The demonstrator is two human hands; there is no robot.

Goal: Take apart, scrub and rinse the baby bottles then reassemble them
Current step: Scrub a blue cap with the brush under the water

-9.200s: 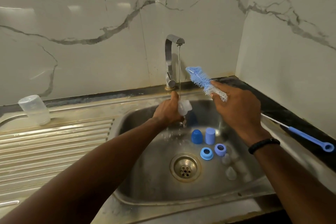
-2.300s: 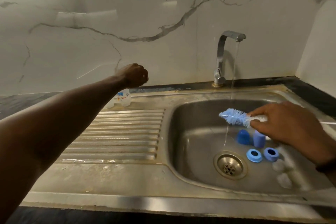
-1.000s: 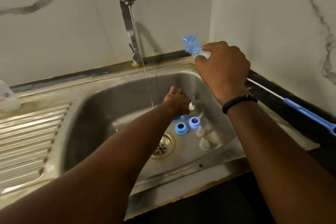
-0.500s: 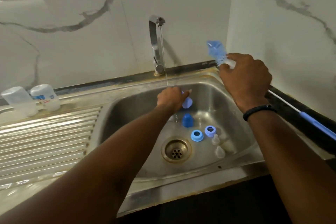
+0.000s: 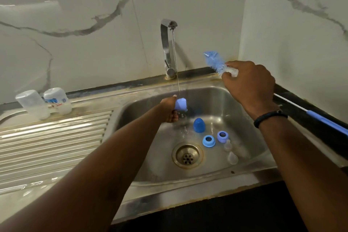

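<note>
under the tap stream, pale blue cap (image 5: pixel 181 104) is gripped by left hand (image 5: pixel 169 109); bottle brush (image 5: pixel 214 60), clenched in right hand (image 5: pixel 248 83), is held up-right of it.

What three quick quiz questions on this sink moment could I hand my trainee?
1. True or false: the left hand holds a light blue cap under the tap's stream.
2. What does the right hand grip? A) sponge B) bottle brush C) bottle
3. How many blue rings lie beside the drain?

Key: 1 true; 2 B; 3 two, one ring and another ring.
</note>
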